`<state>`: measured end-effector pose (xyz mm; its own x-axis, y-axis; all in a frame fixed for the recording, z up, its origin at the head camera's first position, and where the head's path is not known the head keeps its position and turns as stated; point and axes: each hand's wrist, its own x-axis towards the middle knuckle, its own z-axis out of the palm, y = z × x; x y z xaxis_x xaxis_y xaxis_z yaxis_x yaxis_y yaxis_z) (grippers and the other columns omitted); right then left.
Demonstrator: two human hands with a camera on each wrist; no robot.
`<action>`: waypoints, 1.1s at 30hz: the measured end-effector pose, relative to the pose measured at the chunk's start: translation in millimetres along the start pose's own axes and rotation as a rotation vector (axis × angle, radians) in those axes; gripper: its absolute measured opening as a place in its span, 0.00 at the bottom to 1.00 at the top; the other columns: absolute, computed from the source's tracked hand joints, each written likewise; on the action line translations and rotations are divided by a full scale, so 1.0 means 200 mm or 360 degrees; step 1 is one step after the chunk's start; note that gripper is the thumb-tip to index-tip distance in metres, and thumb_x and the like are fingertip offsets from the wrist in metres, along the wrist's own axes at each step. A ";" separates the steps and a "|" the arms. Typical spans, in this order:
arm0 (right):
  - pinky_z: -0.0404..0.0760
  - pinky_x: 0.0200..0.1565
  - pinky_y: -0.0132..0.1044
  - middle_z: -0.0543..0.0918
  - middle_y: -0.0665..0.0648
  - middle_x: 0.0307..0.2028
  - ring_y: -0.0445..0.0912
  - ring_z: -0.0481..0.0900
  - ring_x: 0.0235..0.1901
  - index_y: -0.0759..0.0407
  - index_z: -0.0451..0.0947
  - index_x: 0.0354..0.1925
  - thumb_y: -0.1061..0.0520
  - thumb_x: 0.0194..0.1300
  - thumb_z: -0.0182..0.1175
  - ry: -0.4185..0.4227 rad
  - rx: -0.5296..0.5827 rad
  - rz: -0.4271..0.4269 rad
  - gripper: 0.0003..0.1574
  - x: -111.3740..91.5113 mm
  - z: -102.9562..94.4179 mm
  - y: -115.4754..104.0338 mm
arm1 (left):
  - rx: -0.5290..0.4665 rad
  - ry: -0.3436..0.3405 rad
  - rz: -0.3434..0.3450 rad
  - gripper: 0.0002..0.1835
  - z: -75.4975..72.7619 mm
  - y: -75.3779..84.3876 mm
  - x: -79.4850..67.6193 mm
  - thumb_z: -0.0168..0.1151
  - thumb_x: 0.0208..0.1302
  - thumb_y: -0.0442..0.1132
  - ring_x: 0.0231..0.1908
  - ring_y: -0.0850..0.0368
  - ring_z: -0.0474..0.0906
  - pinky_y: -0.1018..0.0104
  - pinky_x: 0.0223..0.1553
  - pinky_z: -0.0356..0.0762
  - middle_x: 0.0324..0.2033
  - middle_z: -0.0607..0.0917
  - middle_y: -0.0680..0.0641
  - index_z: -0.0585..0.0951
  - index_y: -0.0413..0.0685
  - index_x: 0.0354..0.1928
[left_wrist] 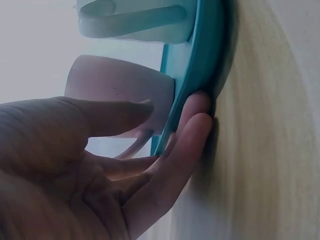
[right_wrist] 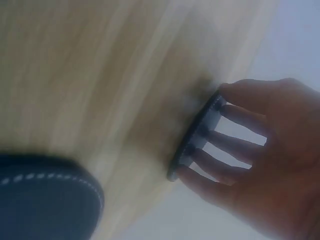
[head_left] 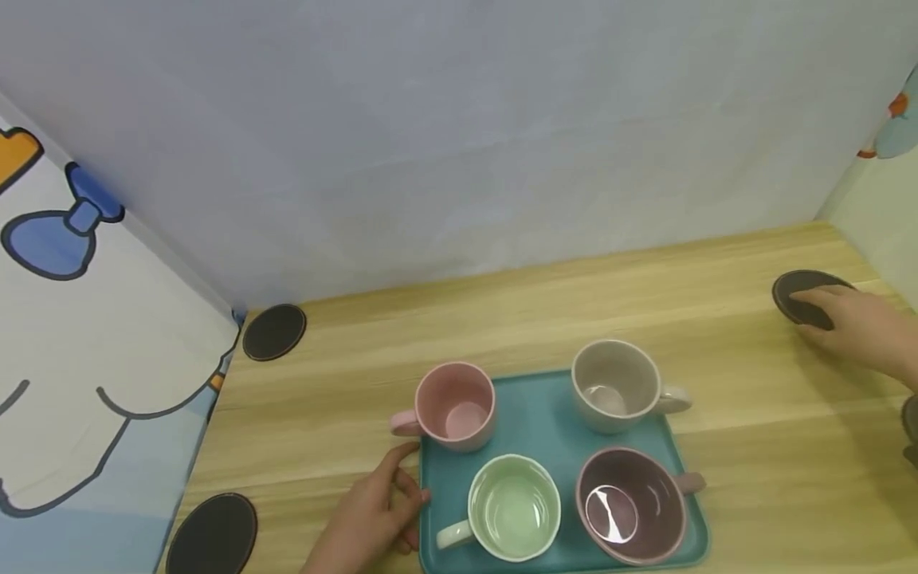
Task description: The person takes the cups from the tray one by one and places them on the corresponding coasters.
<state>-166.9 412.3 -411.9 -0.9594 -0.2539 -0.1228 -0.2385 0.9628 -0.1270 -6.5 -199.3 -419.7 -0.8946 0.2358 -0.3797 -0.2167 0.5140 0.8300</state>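
My left hand (head_left: 376,510) is at the left edge of the teal tray (head_left: 527,418). In the left wrist view its fingers (left_wrist: 187,145) curl around the tray's rim from below, with the thumb above. Nearest to it are a pink cup (head_left: 455,405) and a pale green cup (head_left: 512,510), handles pointing left. The tray also carries a beige cup (head_left: 613,391) and a mauve cup (head_left: 634,510), handles to the right. At the far right my right hand (head_left: 864,327) grips a dark round coaster (right_wrist: 195,135), its fingertips spread around the edge.
One dark coaster (head_left: 275,332) lies at the back left of the wooden table (head_left: 344,383), another round coaster (head_left: 213,536) at the front left. A dark stitched piece (right_wrist: 47,200) fills the right wrist view's lower left. White cloth (head_left: 459,159) hangs behind.
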 end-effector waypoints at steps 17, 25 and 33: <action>0.66 0.59 0.84 0.59 0.95 0.63 0.89 0.59 0.61 0.85 0.59 0.68 0.62 0.75 0.55 -0.0083 0.0060 0.0008 0.34 0.11 -0.01 0.02 | -0.0219 -0.0219 0.0068 0.50 0.00 -0.03 -0.05 0.62 0.66 0.21 0.29 0.56 0.80 0.58 0.23 0.88 0.46 0.71 0.36 0.43 0.34 0.82; 0.62 0.62 0.84 0.58 0.93 0.65 0.87 0.57 0.64 0.85 0.58 0.69 0.61 0.76 0.54 -0.0067 0.0188 0.0036 0.35 0.11 -0.01 0.06 | -0.0250 -0.0244 0.0120 0.50 0.02 -0.02 -0.06 0.58 0.66 0.18 0.28 0.59 0.82 0.58 0.23 0.89 0.45 0.69 0.36 0.40 0.33 0.82; 0.73 0.54 0.80 0.67 0.92 0.59 0.87 0.69 0.54 0.85 0.63 0.65 0.67 0.70 0.61 0.0181 0.0101 -0.0008 0.32 0.00 -0.01 0.05 | -0.0216 -0.0223 0.0117 0.51 0.05 -0.01 -0.06 0.59 0.65 0.17 0.28 0.58 0.81 0.58 0.23 0.89 0.48 0.70 0.34 0.41 0.35 0.82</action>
<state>-168.8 421.8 -410.5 -0.9700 -0.2428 -0.0100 -0.2365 0.9529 -0.1899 7.9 -195.2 -420.1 -0.8489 0.3856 -0.3615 -0.2122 0.3777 0.9013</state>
